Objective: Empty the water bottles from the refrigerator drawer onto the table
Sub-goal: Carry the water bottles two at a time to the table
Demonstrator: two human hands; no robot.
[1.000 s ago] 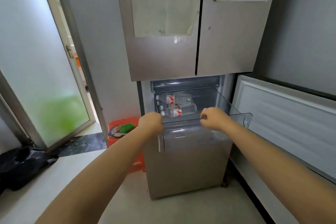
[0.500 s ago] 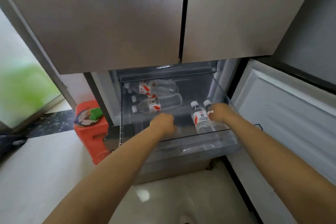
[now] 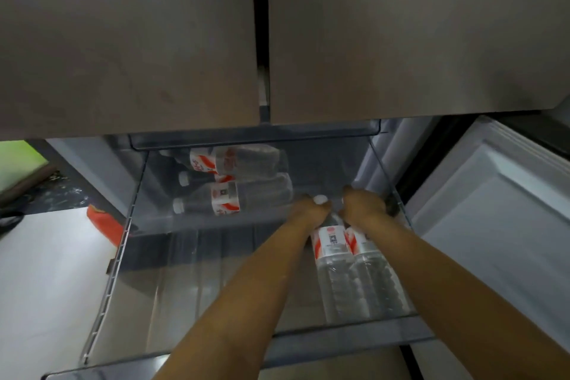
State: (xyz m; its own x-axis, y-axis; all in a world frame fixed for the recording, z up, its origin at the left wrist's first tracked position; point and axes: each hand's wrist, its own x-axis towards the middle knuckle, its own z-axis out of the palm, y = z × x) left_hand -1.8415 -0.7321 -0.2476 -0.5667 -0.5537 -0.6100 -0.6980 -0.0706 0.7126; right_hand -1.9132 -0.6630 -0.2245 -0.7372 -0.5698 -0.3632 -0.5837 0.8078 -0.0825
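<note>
While both hands close fingers on the necks, left hand [image 3: 311,210] and right hand [image 3: 365,205], two bottles [image 3: 354,271] lie side by side, caps away; long axes toward the person.

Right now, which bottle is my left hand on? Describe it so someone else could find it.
Look in the clear pulled-out refrigerator drawer, at its right front corner, where two water bottles lie side by side pointing away. The left hand is at the neck of the left bottle of that pair, the one whose white cap shows, unlike its neighbour under the right hand.

Pale floor [image 3: 46,271] (red bin [image 3: 103,225])
</note>
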